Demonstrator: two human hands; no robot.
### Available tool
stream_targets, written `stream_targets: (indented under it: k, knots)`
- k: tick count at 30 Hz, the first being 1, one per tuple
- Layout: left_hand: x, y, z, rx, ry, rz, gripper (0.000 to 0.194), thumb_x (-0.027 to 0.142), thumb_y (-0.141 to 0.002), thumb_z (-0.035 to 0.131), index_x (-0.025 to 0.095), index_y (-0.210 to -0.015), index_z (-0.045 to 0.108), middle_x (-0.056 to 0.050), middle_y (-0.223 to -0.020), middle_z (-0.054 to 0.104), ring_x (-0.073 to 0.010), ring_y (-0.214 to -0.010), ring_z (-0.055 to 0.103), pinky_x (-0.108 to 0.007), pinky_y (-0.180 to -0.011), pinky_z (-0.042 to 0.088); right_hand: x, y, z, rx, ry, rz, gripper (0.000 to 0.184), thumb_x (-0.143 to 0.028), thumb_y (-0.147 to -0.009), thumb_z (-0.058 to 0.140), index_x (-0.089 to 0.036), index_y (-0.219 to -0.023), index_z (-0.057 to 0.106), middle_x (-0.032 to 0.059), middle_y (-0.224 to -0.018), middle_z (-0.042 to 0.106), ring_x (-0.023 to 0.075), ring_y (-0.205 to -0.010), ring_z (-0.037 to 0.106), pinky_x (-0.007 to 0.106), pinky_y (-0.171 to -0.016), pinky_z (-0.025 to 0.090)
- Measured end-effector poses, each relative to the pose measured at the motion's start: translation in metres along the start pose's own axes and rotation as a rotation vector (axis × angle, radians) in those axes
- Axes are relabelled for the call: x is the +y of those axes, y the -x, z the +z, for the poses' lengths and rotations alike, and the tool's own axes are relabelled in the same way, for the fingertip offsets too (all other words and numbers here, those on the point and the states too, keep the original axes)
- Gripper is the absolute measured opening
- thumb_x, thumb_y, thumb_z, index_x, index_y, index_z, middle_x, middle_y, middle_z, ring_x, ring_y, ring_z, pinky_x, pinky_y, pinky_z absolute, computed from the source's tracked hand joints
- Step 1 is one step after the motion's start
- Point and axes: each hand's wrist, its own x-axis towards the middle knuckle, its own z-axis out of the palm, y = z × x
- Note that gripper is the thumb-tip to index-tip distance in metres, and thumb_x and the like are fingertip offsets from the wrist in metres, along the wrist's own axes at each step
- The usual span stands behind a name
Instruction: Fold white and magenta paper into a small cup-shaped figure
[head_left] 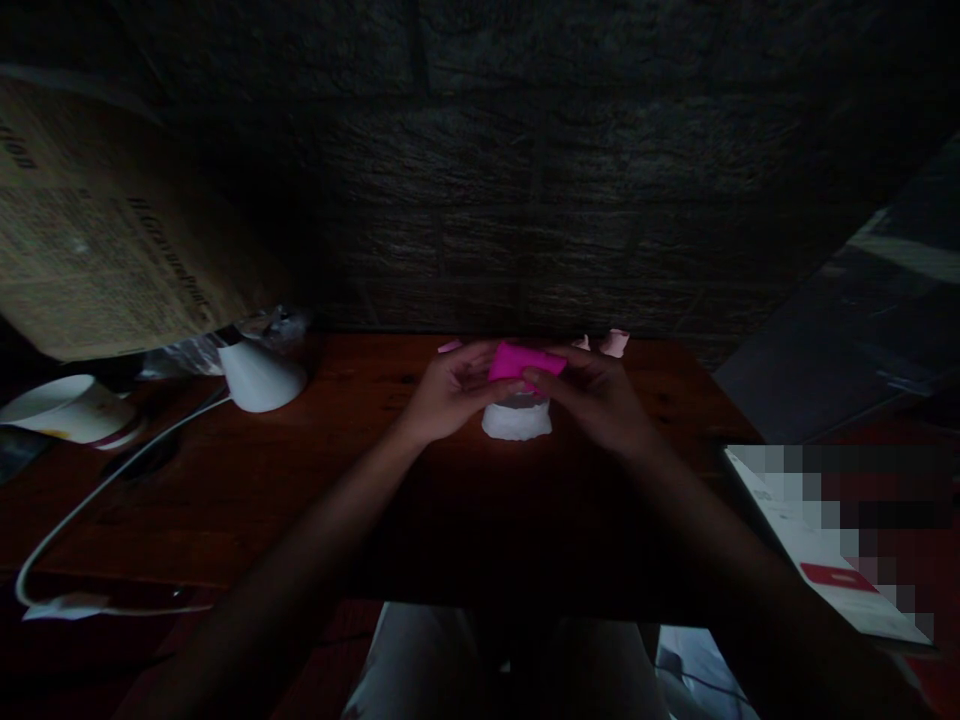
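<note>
A bright pink folded piece, perhaps paper or cloth, (517, 364) is held up between my two hands over the wooden table. My left hand (451, 388) grips its left side, fingers behind and thumb along the lower edge. On the right, my right hand (600, 395) pinches it with the thumb in front. Just below the pink piece sits a white, bowl-like object (516, 420) with an uneven rim; its upper part is hidden by the pink piece and my fingers. Small pale pink scraps (615, 343) lie behind my right hand.
A white lamp-like cone (262, 376) with a white cable (112, 480) stands left on the wooden table (360, 400). Beside it are a paper cup (71, 410), crumpled clear plastic (187, 358) and a large printed paper (112, 230). A dark brick wall (480, 180) rises behind.
</note>
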Motion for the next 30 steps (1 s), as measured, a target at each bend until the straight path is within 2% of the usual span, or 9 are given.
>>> stream_targets:
  k: [3, 7, 12, 17, 22, 26, 30]
  knots:
    - [0.0, 0.0, 0.0, -0.012, -0.029, -0.004, 0.031, 0.034, -0.078, 0.082, 0.016, -0.102, 0.075, -0.007, -0.101, 0.078, -0.0208, -0.092, 0.074, -0.032, -0.084, 0.058, 0.002, 0.001, 0.001, -0.039, -0.038, 0.035, 0.029, -0.046, -0.081, 0.078, -0.028, -0.104, 0.076, 0.0009, -0.1, 0.077, 0.0194, -0.09, 0.072, 0.038, -0.083, 0.062]
    - [-0.001, 0.0, 0.0, -0.023, -0.02, 0.013, 0.029, 0.035, -0.08, 0.079, 0.017, -0.102, 0.075, -0.006, -0.098, 0.077, -0.0189, -0.087, 0.073, -0.03, -0.081, 0.057, 0.006, 0.001, 0.001, -0.045, -0.073, 0.044, 0.045, -0.044, -0.082, 0.078, -0.033, -0.124, 0.068, 0.0014, -0.113, 0.075, 0.0201, -0.093, 0.073, 0.04, -0.082, 0.064]
    - [0.002, 0.001, 0.001, -0.023, -0.063, 0.067, 0.02, 0.034, -0.08, 0.08, 0.017, -0.091, 0.076, -0.004, -0.088, 0.076, -0.0185, -0.084, 0.071, -0.03, -0.078, 0.057, 0.004, 0.001, -0.001, -0.055, -0.018, 0.022, 0.037, -0.043, -0.084, 0.076, -0.031, -0.118, 0.072, 0.0025, -0.117, 0.075, 0.0203, -0.096, 0.073, 0.041, -0.084, 0.064]
    - [0.008, 0.001, 0.0, -0.012, -0.067, 0.058, 0.022, 0.038, -0.078, 0.082, 0.018, -0.084, 0.077, -0.003, -0.077, 0.075, -0.0173, -0.073, 0.07, -0.03, -0.073, 0.058, -0.001, 0.003, 0.0, -0.093, -0.022, 0.013, 0.036, -0.044, -0.084, 0.075, -0.032, -0.118, 0.073, 0.0019, -0.115, 0.076, 0.0215, -0.096, 0.074, 0.043, -0.086, 0.064]
    - [0.01, 0.001, 0.001, -0.026, -0.039, 0.028, 0.023, 0.038, -0.077, 0.082, 0.018, -0.087, 0.078, -0.004, -0.081, 0.076, -0.0184, -0.077, 0.072, -0.03, -0.073, 0.059, -0.002, 0.003, 0.002, -0.039, 0.033, -0.031, 0.03, -0.043, -0.083, 0.077, -0.033, -0.112, 0.076, -0.0004, -0.111, 0.078, 0.0222, -0.098, 0.074, 0.042, -0.085, 0.064]
    - [0.008, 0.0, 0.002, -0.017, -0.014, 0.021, 0.028, 0.037, -0.074, 0.085, 0.019, -0.094, 0.078, -0.004, -0.089, 0.078, -0.0181, -0.079, 0.073, -0.031, -0.076, 0.059, -0.002, 0.001, 0.001, -0.044, 0.031, -0.038, 0.028, -0.042, -0.084, 0.076, -0.032, -0.111, 0.076, 0.0, -0.115, 0.077, 0.0214, -0.104, 0.072, 0.043, -0.091, 0.062]
    - [0.007, 0.0, -0.001, 0.02, -0.051, 0.037, 0.025, 0.037, -0.073, 0.085, 0.018, -0.089, 0.079, -0.004, -0.084, 0.078, -0.0173, -0.077, 0.071, -0.029, -0.076, 0.057, -0.002, 0.002, 0.0, -0.095, -0.059, 0.029, 0.032, -0.043, -0.082, 0.077, -0.029, -0.111, 0.075, 0.0009, -0.106, 0.079, 0.0189, -0.09, 0.075, 0.038, -0.083, 0.064]
